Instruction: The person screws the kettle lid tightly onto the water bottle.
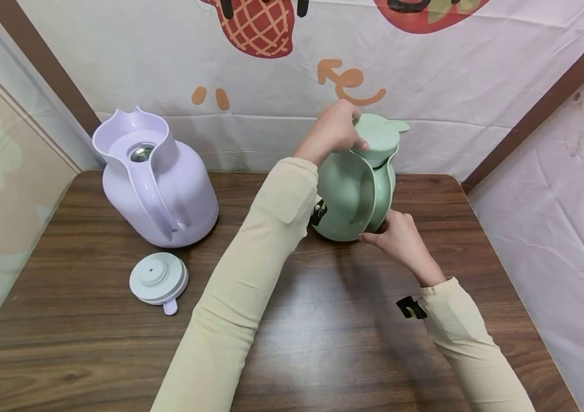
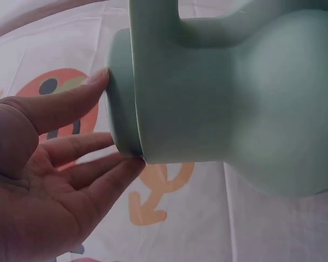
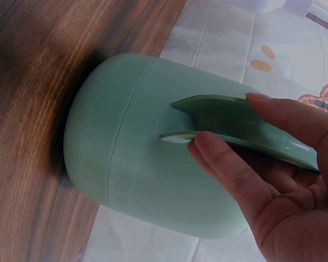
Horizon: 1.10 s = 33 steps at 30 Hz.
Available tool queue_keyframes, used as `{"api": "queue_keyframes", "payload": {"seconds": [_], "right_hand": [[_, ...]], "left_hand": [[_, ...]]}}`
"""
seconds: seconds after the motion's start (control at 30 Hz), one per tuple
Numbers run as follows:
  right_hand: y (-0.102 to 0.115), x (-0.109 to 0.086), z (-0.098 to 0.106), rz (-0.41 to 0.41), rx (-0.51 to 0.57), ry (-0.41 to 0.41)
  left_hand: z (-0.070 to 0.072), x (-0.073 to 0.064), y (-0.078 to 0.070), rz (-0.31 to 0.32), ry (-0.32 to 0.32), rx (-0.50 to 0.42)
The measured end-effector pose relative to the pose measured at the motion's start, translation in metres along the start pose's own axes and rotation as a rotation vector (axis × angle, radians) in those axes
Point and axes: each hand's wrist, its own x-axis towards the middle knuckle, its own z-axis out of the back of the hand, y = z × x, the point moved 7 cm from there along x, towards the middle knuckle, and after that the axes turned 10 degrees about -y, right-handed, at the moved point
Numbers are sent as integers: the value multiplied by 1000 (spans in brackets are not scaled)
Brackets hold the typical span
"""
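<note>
A green vacuum jug (image 1: 337, 197) stands near the back of the table. My left hand (image 1: 334, 130) grips its round green lid (image 1: 378, 140), which sits at the jug's mouth with its tab pointing right. In the left wrist view, the thumb lies on one side of the lid (image 2: 123, 98) and the fingers on the other. Lower down, my right hand (image 1: 400, 243) holds the jug's handle (image 1: 383, 197). The right wrist view shows thumb and fingers of that hand (image 3: 284, 180) around the hollow handle, close to its lower end.
A lilac vacuum jug (image 1: 184, 191) stands lidless at the back left, its inner opening showing. In front of it lies its round lid (image 1: 155, 280), underside up. A printed cloth (image 1: 261, 137) hangs behind the wooden table (image 1: 318, 343).
</note>
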Motion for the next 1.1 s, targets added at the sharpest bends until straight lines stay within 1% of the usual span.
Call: {"api": "queue_keyframes", "payload": {"seconds": [0.17, 0.3, 0.53, 0.63, 0.83, 1.1], "right_hand": [[0, -1, 0, -2, 8, -2], [0, -1, 0, 0, 6, -2], [-1, -1, -1, -10, -7, -5], [-2, -1, -1, -14, -10, -3], [-2, -1, -1, -10, -14, -2], [1, -2, 0, 4, -18, -18]], "left_hand": [[2, -6, -3, 36, -46, 26], [2, -11, -7, 72, -62, 49], [-1, -13, -11, 93, -94, 132], [-2, -13, -11, 98, -100, 144], [-1, -12, -10, 77, -106, 137], [0, -11, -6, 108, -79, 74]]}}
